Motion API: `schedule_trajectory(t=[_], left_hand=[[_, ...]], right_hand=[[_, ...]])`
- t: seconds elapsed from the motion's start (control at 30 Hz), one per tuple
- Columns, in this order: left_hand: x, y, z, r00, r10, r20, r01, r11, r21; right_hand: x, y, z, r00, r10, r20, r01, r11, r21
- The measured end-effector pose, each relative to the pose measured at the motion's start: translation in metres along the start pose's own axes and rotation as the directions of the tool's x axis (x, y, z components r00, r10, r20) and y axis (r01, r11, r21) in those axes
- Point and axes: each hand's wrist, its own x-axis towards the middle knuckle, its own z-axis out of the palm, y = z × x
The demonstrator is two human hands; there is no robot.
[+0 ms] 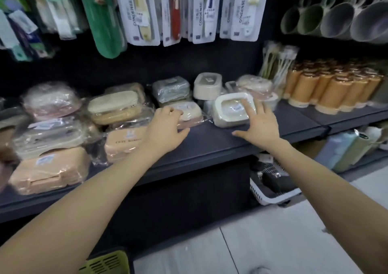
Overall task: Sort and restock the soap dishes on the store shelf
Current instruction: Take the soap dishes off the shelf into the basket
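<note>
Right hand [259,124] fingers straight, touching white rectangular plastic soap dish [232,111] just left-forward; left hand [168,127] grips film-wrapped cream soap dish [189,113].

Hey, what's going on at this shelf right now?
A person is sorting soap dishes on a dark store shelf. The left hand curls over a plastic-wrapped pink soap dish. The right hand rests straight fingers on a white rectangular soap dish. More wrapped dishes are piled to the left, and orange cups stand to the right.
</note>
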Motion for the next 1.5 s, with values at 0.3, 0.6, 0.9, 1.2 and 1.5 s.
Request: schedule_trajectory(t=[0.3, 0.6, 0.9, 1.2, 1.5], left_hand=[[0.093, -0.015, 0.039, 0.954, -0.132, 0.268, 0.059, 0.962, 0.265], [0.107, -0.022, 0.053, 0.931, -0.224, 0.288, 0.136, 0.945, 0.296], [0.075, -0.008, 0.039, 0.923, -0.09, 0.374, 0.055, 0.993, 0.103], [0.023, 0.021, -0.029, 0.981, -0.04, 0.191, 0.028, 0.998, 0.064], [-0.113, -0.013, -0.136, 0.999, -0.034, 0.008, 0.034, 0.996, -0.078]], right_hand=[[0.082, 0.025, 0.005, 0.94, -0.245, 0.238, 0.269, 0.96, -0.075], [0.065, 0.028, 0.015, 0.975, -0.219, 0.049, 0.217, 0.976, 0.033], [0.011, 0.031, 0.01, 0.999, 0.043, -0.03, -0.04, 0.992, 0.116], [-0.06, 0.015, -0.047, 0.98, 0.192, -0.053, -0.175, 0.959, 0.224], [-0.134, -0.072, -0.096, 0.999, -0.01, -0.033, 0.022, 0.931, 0.363]])
